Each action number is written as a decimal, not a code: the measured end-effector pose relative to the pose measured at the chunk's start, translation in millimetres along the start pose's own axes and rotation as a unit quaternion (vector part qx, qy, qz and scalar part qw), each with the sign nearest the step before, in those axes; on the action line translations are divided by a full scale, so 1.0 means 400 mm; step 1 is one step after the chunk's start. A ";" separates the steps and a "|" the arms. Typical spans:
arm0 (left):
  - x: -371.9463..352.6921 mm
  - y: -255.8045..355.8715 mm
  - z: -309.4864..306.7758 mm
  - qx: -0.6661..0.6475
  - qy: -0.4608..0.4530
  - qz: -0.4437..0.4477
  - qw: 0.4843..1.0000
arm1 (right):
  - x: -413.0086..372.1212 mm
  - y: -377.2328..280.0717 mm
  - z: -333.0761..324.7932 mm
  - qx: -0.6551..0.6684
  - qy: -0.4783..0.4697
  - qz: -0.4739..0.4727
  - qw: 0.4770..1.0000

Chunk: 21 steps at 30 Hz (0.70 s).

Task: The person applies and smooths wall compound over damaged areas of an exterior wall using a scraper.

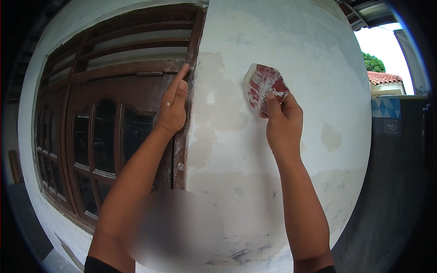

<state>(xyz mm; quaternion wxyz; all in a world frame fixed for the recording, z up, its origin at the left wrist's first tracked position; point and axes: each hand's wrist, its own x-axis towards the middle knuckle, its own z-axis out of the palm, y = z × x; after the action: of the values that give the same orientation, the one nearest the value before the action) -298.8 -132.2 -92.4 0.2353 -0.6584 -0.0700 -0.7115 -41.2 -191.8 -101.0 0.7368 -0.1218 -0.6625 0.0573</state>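
Note:
My right hand (286, 123) grips a red putty scraper (266, 86) by its lower right corner, thumb on the near face. White putty is smeared over the scraper, which is held flat-side toward me close to the white wall (318, 132). My left hand (174, 107) rests with fingers stretched upward along the brown wooden frame (181, 154) at the wall's edge. It holds nothing, and a small white speck sits on it. Greyish-beige putty patches (218, 109) mark the wall between my hands.
Brown wooden shutters with dark glass panes (105, 132) and slats above fill the left side. Dark marks (241, 255) streak the lower wall. A blurred grey oval (177, 227) covers the bottom middle. At right are a dark surface (396, 182), a tiled roof (384, 77) and a tree.

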 end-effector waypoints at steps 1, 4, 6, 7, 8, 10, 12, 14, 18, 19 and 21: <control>-0.004 0.000 -0.001 -0.004 0.003 -0.004 1.000 | 0.009 0.007 0.007 -0.062 -0.002 -0.050 0.997; -0.008 0.003 0.000 -0.011 0.007 0.002 1.000 | 0.026 -0.005 0.041 -0.266 0.014 -0.281 0.922; -0.011 0.003 -0.003 -0.012 0.009 0.007 1.000 | 0.050 0.013 0.064 -0.340 0.035 -0.404 0.848; -0.012 0.004 -0.005 -0.005 -0.002 0.003 1.000 | 0.062 0.025 0.073 -0.401 0.035 -0.464 0.789; -0.013 0.004 -0.007 0.002 -0.014 -0.002 1.000 | 0.071 0.038 0.079 -0.457 0.034 -0.518 0.722; -0.012 0.004 -0.008 -0.004 -0.011 -0.002 1.000 | 0.081 0.055 0.084 -0.492 0.026 -0.528 0.692; -0.014 0.005 -0.009 -0.010 -0.008 -0.004 1.000 | 0.083 0.061 0.086 -0.522 0.037 -0.542 0.657; -0.013 0.009 -0.011 -0.004 -0.012 -0.001 1.000 | 0.088 0.058 0.095 -0.529 0.036 -0.547 0.648; -0.013 0.009 -0.012 -0.009 -0.011 0.007 1.000 | 0.078 0.089 0.106 -0.565 -0.014 -0.526 0.635; -0.013 0.009 -0.014 -0.008 -0.013 0.007 1.000 | 0.067 0.090 0.099 -0.573 -0.034 -0.517 0.635; -0.012 0.006 -0.013 -0.010 -0.017 0.011 1.000 | 0.042 0.076 0.080 -0.581 -0.052 -0.504 0.637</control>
<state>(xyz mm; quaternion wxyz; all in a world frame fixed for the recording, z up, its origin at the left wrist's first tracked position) -302.5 -135.5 -98.1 0.2355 -0.6736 -0.0600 -0.6980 -68.5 -155.1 -89.5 0.3931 -0.1690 -0.5554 -0.7130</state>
